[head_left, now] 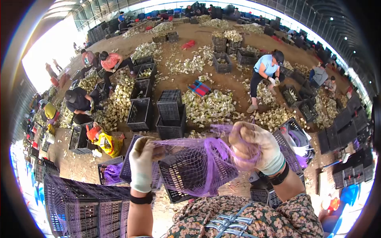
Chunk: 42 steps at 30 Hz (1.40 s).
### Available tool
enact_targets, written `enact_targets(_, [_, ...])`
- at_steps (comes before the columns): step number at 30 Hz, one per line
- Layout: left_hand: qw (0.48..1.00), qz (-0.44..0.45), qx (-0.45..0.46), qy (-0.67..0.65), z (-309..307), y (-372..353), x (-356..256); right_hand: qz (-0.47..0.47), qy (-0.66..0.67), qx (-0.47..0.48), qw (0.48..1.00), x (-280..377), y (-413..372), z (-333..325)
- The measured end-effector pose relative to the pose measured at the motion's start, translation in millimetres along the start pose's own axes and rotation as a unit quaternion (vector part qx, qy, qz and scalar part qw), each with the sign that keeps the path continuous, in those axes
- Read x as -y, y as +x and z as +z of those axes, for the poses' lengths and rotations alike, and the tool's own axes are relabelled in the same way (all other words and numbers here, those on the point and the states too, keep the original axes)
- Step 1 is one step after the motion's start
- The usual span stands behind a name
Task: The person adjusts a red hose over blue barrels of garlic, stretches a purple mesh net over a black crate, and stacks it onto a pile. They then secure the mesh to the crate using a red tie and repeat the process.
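Both my hands wear white gloves with brown, soiled fingers. Between them a purple mesh net [214, 158] is stretched, its strands bunched into a thicker band toward the right. My left hand [142, 162] pinches one end of the net with its fingers closed. The other end is gathered in my right hand [256, 148], whose fingers curl round the strands. Just behind and below the net sits a black plastic crate [170, 194], seen partly through the mesh. At lower left, a stack of black crates [87, 210] is draped in purple netting.
A yellow bag [109, 143] stands at left. Ahead are stacked black crates [170, 104] beside a heap of pale bulbs [208, 107]. A person in light blue [266, 69] bends over bulbs at right, and several people work at left. More crates [345, 123] line the right.
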<state>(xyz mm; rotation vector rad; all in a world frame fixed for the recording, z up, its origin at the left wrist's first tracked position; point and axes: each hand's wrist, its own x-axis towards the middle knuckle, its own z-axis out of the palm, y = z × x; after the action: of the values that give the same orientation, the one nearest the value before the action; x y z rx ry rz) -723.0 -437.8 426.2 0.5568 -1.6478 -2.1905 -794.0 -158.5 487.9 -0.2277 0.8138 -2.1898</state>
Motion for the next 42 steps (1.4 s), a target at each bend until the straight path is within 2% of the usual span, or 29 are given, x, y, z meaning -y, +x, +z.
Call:
enact_targets(2, [0.964, -0.092, 0.069, -0.24, -3, -7, -12, 0.032, -0.144, 0.098, 0.984, 3, -1, -12])
enact_targets(4, [0.96, -0.118, -0.017, -0.254, 1, -10, -19, 0.067, -0.156, 0.078, 0.982, 6, -2, -19])
enact_targets(6, [0.909, -0.128, 0.172, -0.358, -20, -8, -21, 0.101, -0.304, 0.073, 0.944, 7, 0, -31])
enact_targets(7, [0.959, -0.09, 0.08, -0.258, -9, -13, -30, 0.143, -0.47, 0.077, 0.868, 12, 0, -28])
enact_targets(9, [0.992, -0.009, 0.056, -0.114, -30, 0, -25, 0.083, -0.685, 0.12, 0.714, 7, -2, -57])
enact_targets(10, [0.998, 0.025, 0.055, -0.028, -43, 5, -26, 0.075, -0.694, 0.089, 0.71, 9, -3, -66])
enact_targets(11, [0.929, 0.219, 0.154, 0.254, -50, 4, -39, 0.068, -0.702, 0.058, 0.707, 10, -5, -75])
enact_targets(12, [0.929, 0.217, 0.156, 0.255, -59, 6, -39, 0.071, -0.675, -0.016, 0.734, 14, -8, -79])
enact_targets(13, [0.925, 0.137, 0.237, 0.265, -67, 5, -36, 0.047, -0.575, -0.073, 0.814, 11, -7, -105])
enact_targets(15, [0.878, -0.05, 0.346, 0.326, -69, -2, -40, -0.018, -0.452, -0.16, 0.877, 18, -7, -141])
enact_targets(16, [0.848, -0.004, 0.332, 0.412, -68, -9, -31, -0.086, -0.385, -0.174, 0.902, 13, -5, -165])
enact_targets(18, [0.871, -0.053, 0.284, 0.397, -74, -17, -5, -0.088, -0.311, -0.218, 0.921, 4, -4, -173])
enact_targets(21, [0.814, 0.111, 0.216, 0.528, -112, -4, 62, -0.092, -0.003, -0.258, 0.962, -22, 1, -179])
enact_targets(22, [0.813, 0.14, 0.171, 0.539, -119, -3, 80, -0.089, -0.003, -0.259, 0.962, -32, 1, -195])
enact_targets(23, [0.891, 0.099, 0.114, 0.428, -127, 0, 103, -0.086, 0.032, -0.239, 0.967, -40, 0, -212])
enact_targets(24, [0.973, -0.124, 0.074, 0.178, -140, 4, 124, -0.085, 0.068, -0.218, 0.97, -44, 0, -220])
enact_targets(26, [0.945, -0.23, 0.057, -0.228, -118, -10, 119, -0.031, 0.122, -0.306, 0.944, -47, -2, -202])
enact_targets(28, [0.924, -0.236, 0.044, -0.297, -123, -6, 153, 0.025, 0.02, -0.227, 0.973, -56, -8, -206])
enact_targets(30, [0.913, -0.185, -0.051, -0.359, -135, 0, 179, 0.04, -0.049, -0.189, 0.98, -60, -10, -206])
enact_targets(31, [0.987, -0.071, 0.004, -0.143, -138, 1, 182, 0.077, -0.138, -0.149, 0.976, -59, -12, -210])
enact_targets(32, [0.995, 0.053, 0.004, 0.08, -140, 3, 186, 0.113, -0.226, -0.106, 0.962, -57, -13, -214])
enact_targets(33, [0.989, -0.056, -0.092, -0.105, -122, 11, 167, 0.174, -0.275, -0.096, 0.941, -54, -14, -218])
enact_targets(34, [0.927, -0.159, -0.185, -0.285, -105, 16, 148, 0.18, -0.274, -0.094, 0.94, -55, -16, -223])
enact_targets(35, [0.974, -0.055, -0.211, -0.067, -122, 28, 174, 0.227, -0.399, -0.031, 0.888, -58, -17, -228])
enact_targets(36, [0.961, 0.049, -0.223, 0.158, -139, 39, 197, 0.268, -0.513, 0.034, 0.815, -60, -19, -235])
enact_targets(37, [0.923, 0.125, -0.158, 0.328, -131, 33, 187, 0.281, -0.542, 0.005, 0.792, -61, -18, -249])
enact_targets(38, [0.864, 0.13, -0.121, 0.47, -138, 32, 187, 0.218, -0.495, -0.071, 0.838, -63, -23, -256])
enact_targets(40, [0.797, 0.132, -0.067, 0.585, -153, 29, 187, 0.086, -0.414, -0.2, 0.884, -60, -28, -286])
enact_targets(42, [0.801, 0.072, -0.007, 0.594, -165, 22, 183, 0.091, -0.311, -0.305, 0.896, -52, -35, -319])
